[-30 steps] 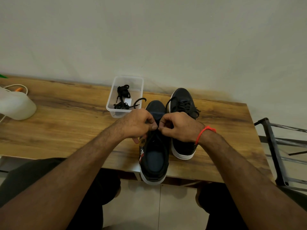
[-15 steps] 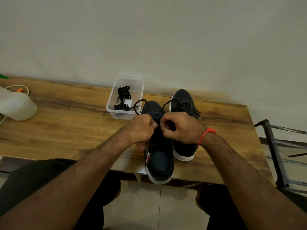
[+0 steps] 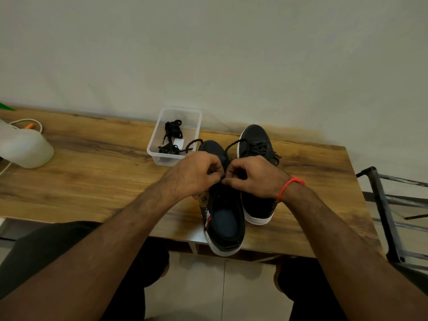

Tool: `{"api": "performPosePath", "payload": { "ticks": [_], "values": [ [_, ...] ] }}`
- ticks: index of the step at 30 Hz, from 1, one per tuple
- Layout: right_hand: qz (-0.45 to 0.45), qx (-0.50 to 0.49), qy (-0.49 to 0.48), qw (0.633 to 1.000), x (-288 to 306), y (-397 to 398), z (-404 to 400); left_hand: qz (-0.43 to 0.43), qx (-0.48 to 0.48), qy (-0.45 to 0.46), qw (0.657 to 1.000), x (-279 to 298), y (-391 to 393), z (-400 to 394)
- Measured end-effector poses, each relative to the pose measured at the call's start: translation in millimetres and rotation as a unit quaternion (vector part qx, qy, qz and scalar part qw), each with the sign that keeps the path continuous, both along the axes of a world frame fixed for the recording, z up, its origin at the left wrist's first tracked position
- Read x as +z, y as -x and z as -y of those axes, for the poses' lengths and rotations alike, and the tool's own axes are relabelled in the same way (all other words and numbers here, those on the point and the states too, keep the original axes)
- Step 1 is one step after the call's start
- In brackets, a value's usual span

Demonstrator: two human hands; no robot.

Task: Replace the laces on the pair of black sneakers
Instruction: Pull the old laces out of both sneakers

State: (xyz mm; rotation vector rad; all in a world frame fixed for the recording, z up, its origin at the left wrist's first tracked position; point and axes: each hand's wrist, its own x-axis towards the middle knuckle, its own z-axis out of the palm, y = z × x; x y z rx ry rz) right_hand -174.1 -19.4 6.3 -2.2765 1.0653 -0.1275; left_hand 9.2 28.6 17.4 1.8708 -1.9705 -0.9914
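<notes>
Two black sneakers with white soles stand side by side on the wooden table (image 3: 92, 172). The near sneaker (image 3: 225, 225) hangs its heel over the table's front edge. The far sneaker (image 3: 257, 144) sits to its right and is laced. My left hand (image 3: 194, 174) and my right hand (image 3: 254, 176) meet over the near sneaker's eyelets, each pinching a strand of its black lace (image 3: 228, 148). Two loops of that lace arc up beyond my knuckles. My hands hide the eyelets.
A clear plastic tub (image 3: 196, 117) behind the shoes holds bundled black laces (image 3: 172, 129). A white jug-like object (image 3: 25, 147) with a cord lies at the table's left. A dark metal rack (image 3: 382, 209) stands right of the table. My knees are under the front edge.
The near sneaker has slid a little away from me onto the table. The lace loops have risen above my hands, which stay pinched together over the eyelets.
</notes>
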Motion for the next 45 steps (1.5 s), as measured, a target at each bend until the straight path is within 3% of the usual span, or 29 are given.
{"api": "performPosePath", "payload": {
  "ticks": [4,8,16,21,26,34,39,45],
  "values": [
    [0.025,0.003,-0.010,1.000,2.6,1.5,-0.3,0.014,0.043,-0.002,0.999,-8.0,2.7,0.7],
    [0.032,-0.004,-0.021,0.999,4.6,4.6,0.9,-0.033,0.061,-0.021,0.997,-9.6,1.0,1.5],
    [0.025,-0.031,-0.035,0.999,3.6,4.1,1.9,-0.061,0.021,-0.036,0.997,-3.8,-1.8,2.6],
    [0.006,-0.025,-0.044,0.999,3.1,2.4,2.2,-0.137,0.100,-0.105,0.980,-5.0,0.9,1.6],
    [0.020,-0.030,-0.036,0.999,3.6,0.5,0.3,-0.143,0.125,-0.151,0.970,-3.5,5.7,-1.1],
    [-0.001,-0.025,-0.021,0.999,6.0,2.4,3.5,-0.054,0.047,-0.037,0.997,4.0,-4.6,3.7],
    [0.005,-0.034,-0.022,0.999,9.0,5.1,4.0,-0.185,0.156,-0.091,0.966,6.4,-3.8,0.9],
    [0.002,-0.027,-0.041,0.999,10.5,2.4,0.5,-0.257,0.194,-0.184,0.929,17.4,6.5,-1.2]
  ]
}}
